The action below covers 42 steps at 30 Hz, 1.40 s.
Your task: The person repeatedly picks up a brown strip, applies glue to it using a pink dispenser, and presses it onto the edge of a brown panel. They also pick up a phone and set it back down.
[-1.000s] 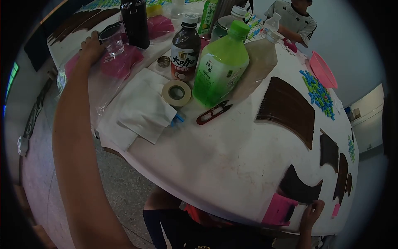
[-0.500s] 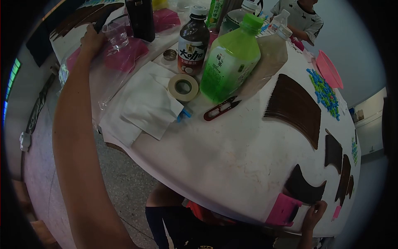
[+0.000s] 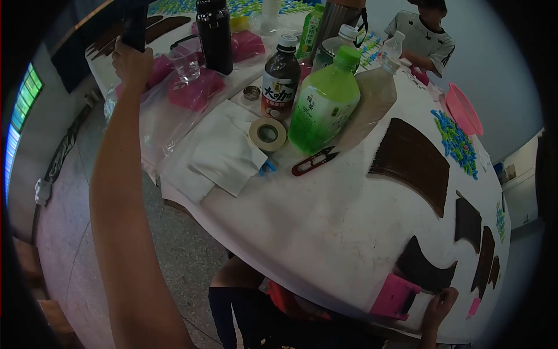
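The left hand (image 3: 132, 63), in the head view, is wrapped around the lower end of a dark phone-like slab (image 3: 135, 28), left of the clear cup (image 3: 186, 63). It looks light, stiff, perhaps slippery; its long edges suit gripping. The right hand (image 3: 439, 308) curls by a dark curved plate (image 3: 423, 266), its hold unclear.

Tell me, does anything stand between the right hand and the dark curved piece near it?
Nothing visible does. The right hand has its fingers by the lower edge of the dark curved piece; contact is unclear. The pink object lies left of the hand, not between.
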### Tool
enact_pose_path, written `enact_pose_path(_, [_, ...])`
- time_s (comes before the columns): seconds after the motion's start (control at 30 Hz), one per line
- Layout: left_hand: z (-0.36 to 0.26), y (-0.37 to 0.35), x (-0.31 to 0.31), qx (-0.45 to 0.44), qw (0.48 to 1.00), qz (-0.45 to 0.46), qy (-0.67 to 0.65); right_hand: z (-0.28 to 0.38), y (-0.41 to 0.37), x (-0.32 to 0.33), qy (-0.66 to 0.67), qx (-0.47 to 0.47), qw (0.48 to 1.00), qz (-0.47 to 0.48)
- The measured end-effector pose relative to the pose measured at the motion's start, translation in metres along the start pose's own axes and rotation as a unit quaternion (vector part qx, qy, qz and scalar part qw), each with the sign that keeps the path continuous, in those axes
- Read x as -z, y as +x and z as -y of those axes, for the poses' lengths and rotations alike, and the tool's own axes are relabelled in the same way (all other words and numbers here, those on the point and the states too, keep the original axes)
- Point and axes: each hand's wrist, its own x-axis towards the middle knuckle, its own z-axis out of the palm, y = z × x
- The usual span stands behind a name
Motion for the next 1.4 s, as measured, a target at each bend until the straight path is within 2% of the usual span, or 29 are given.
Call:
enact_pose_path(0.03, [-0.009,-0.005,0.017,0.0,1.0,-0.009,0.002,-0.001,0.002,0.0,-0.005,-0.008,1.0,0.006])
enact_pose_path(0.1, [-0.031,-0.019,0.055,-0.078,0.993,-0.068,0.048,0.002,0.004,-0.001,-0.004,0.015,1.0,-0.003])
enact_pose_path(0.2, [-0.065,-0.062,0.117,-0.118,0.987,-0.079,0.076,0.001,0.004,-0.002,0.002,0.032,0.999,-0.008])
enact_pose_path(0.37, [-0.109,-0.162,0.196,-0.203,0.976,-0.043,0.067,0.004,0.001,-0.002,0.045,0.001,0.999,-0.006])
enact_pose_path(0.4, [-0.116,-0.181,0.202,-0.208,0.977,-0.005,0.049,0.002,0.002,-0.002,0.05,0.0,0.999,-0.006])
enact_pose_path(0.43, [-0.121,-0.197,0.205,-0.214,0.976,0.036,0.032,0.001,0.001,-0.003,0.053,-0.002,0.999,-0.004])
enact_pose_path(0.47, [-0.125,-0.211,0.205,-0.218,0.975,0.039,0.03,-0.001,0.001,-0.005,0.053,-0.007,0.999,-0.003])
enact_pose_path(0.53, [-0.131,-0.237,0.202,-0.207,0.971,0.121,0.015,-0.005,0.0,-0.008,0.044,0.031,0.998,-0.033])
enact_pose_path(0.57, [-0.131,-0.249,0.196,-0.211,0.969,0.128,0.014,-0.004,0.0,-0.006,0.041,0.024,0.998,-0.029])
enact_pose_path(0.67, [-0.133,-0.27,0.179,-0.175,0.968,0.181,0.017,0.003,0.001,-0.004,0.041,0.027,0.998,-0.033])
enact_pose_path(0.73, [-0.137,-0.274,0.176,-0.121,0.962,0.245,0.023,0.003,0.001,-0.006,0.069,0.019,0.997,-0.04])
enact_pose_path(0.77, [-0.139,-0.275,0.174,-0.123,0.962,0.243,0.023,0.002,0.001,-0.006,0.071,0.017,0.997,-0.041])
enact_pose_path(0.83, [-0.142,-0.273,0.171,-0.056,0.952,0.3,0.026,0.0,0.002,-0.008,0.077,0.019,0.996,-0.042])
enact_pose_path(0.93, [-0.149,-0.267,0.18,-0.034,0.946,0.321,0.017,0.004,0.001,-0.006,0.089,-0.003,0.995,-0.038])
enact_pose_path(1.07, [-0.136,-0.269,0.165,-0.057,0.953,0.296,0.032,-0.004,0.001,-0.01,0.09,0.008,0.995,-0.042])
enact_pose_path(1.23, [-0.14,-0.268,0.166,-0.026,0.937,0.335,0.096,0.0,0.002,-0.008,0.094,0.006,0.995,-0.044])
enact_pose_path(1.4, [-0.138,-0.271,0.164,-0.021,0.943,0.313,0.108,0.004,0.002,-0.005,0.123,-0.002,0.991,-0.043])
